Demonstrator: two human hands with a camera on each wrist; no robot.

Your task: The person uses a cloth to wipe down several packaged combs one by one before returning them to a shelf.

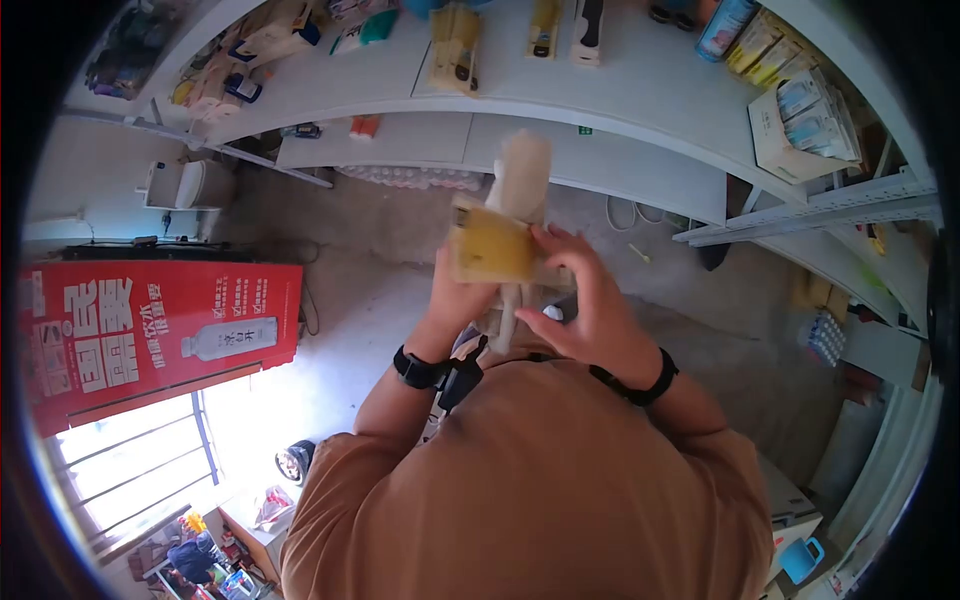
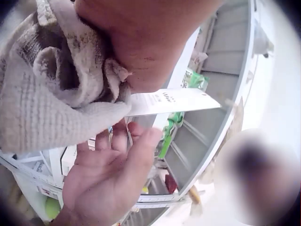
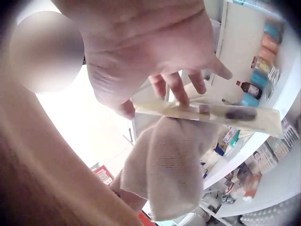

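In front of the chest, my left hand (image 1: 452, 302) grips a beige ribbed cloth (image 3: 169, 169), which hangs in loose folds. A flat yellow package (image 1: 492, 246) lies against the cloth and covers part of that hand in the head view. Seen from the left wrist, a white printed side of the package (image 2: 171, 101) sticks out from beneath the left hand. My right hand (image 1: 590, 305) is spread at the package's right edge, its fingertips touching there and the thumb apart. A dark rounded item shows inside the package in the right wrist view.
White shelves (image 1: 370, 90) curve ahead, bearing similar yellow packages (image 1: 456, 50) and, at right, a white box (image 1: 810, 130) of small packs. On the left stands a red drinks cabinet (image 1: 160, 335) above a barred window (image 1: 135, 450). Grey floor (image 1: 380, 225) lies below the hands.
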